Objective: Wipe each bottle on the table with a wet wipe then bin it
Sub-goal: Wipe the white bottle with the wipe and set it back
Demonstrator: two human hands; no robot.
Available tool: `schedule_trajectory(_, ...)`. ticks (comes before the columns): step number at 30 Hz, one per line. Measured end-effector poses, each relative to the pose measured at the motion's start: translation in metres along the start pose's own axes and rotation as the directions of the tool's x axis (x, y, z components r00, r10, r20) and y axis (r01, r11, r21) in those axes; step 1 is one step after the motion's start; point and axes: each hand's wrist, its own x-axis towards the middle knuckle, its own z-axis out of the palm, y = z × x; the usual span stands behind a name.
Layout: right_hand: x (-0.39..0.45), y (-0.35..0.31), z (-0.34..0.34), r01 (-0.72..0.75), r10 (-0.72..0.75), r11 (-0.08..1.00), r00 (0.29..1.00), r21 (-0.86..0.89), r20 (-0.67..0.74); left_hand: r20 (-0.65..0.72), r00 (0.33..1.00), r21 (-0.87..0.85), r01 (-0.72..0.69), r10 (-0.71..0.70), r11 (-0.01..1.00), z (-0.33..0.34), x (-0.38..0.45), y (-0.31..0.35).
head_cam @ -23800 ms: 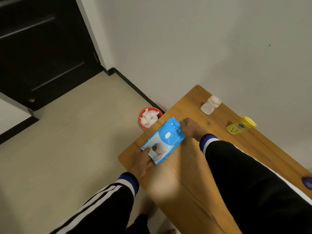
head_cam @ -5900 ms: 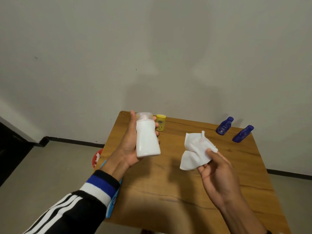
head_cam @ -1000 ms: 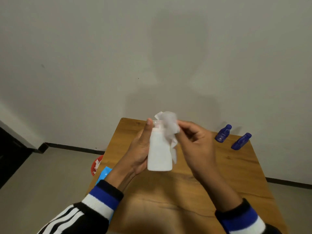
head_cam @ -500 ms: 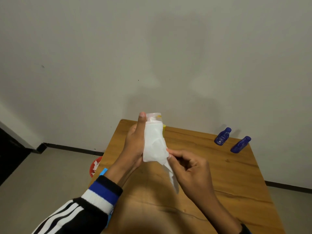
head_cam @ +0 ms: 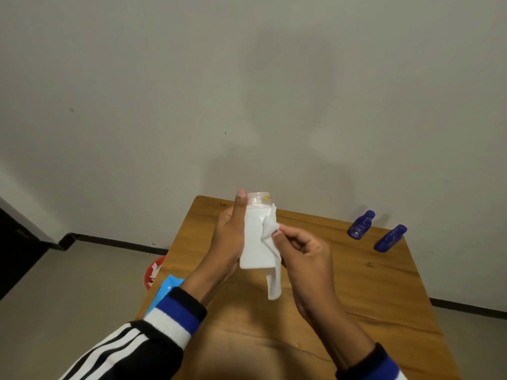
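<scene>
Now the right hand (head_cam: 304, 256), pinching the white wet wipe (head_cam: 271, 259), has moved back up the white plastic bottle (head_cam: 256, 242) gripped upright above the table by the left hand (head_cam: 227, 242); wiping continues, binning pending.

A plain pale wall (head_cam: 164, 91) is filling the far view, a black skirting board (head_cam: 115, 242) running along its foot. Grey floor (head_cam: 68, 297) is spreading out at left, and a dark doorway (head_cam: 13, 250) is sitting at the far-left edge.
</scene>
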Motion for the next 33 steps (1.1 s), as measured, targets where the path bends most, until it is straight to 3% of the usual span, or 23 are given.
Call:
schedule_trajectory(6,-0.019,0.006,-0.014,-0.335,0.307,0.914,0.940,0.228,0.151,0.024,0.999,-0.020,0.023,-0.023,1.000,-0.011,0.002,-0.001)
schedule_trajectory(9,-0.019,0.001,-0.021,-0.406,0.360,0.856,0.913,0.320,0.193,0.044,0.999,-0.030,-0.015,0.016,0.999,-0.011,0.002,-0.003)
schedule_trajectory(14,-0.009,-0.008,-0.013,-0.301,0.271,0.900,0.953,0.316,0.138,0.058,0.986,0.053,-0.157,0.154,0.986,0.000,-0.008,-0.011)
schedule_trajectory(18,0.001,-0.011,-0.003,-0.226,0.229,0.884,0.972,0.408,0.041,0.032,0.964,0.176,-0.264,0.262,0.948,0.012,-0.015,-0.024)
schedule_trajectory(22,-0.004,-0.007,0.002,-0.126,0.144,0.932,0.989,0.340,-0.028,-0.037,0.952,0.270,-0.284,0.305,0.920,0.015,-0.019,-0.019)
schedule_trajectory(24,-0.006,-0.007,0.005,-0.064,0.089,0.959,0.993,0.275,-0.082,-0.004,0.977,0.189,-0.208,0.212,0.960,0.022,-0.029,-0.011)
schedule_trajectory(27,-0.008,-0.011,0.010,0.053,-0.032,0.988,0.990,0.145,-0.140,0.062,0.998,0.075,0.020,-0.025,0.997,0.028,-0.043,0.002)
schedule_trajectory(30,-0.010,-0.014,0.012,0.181,-0.173,0.983,0.974,0.043,-0.148,0.278,0.917,-0.172,0.339,-0.284,0.925,0.024,-0.046,0.015)
schedule_trajectory(33,-0.012,-0.013,0.010,0.279,-0.280,0.960,0.954,-0.029,-0.111,0.434,0.849,-0.243,0.433,-0.302,0.868,0.014,-0.042,0.022)
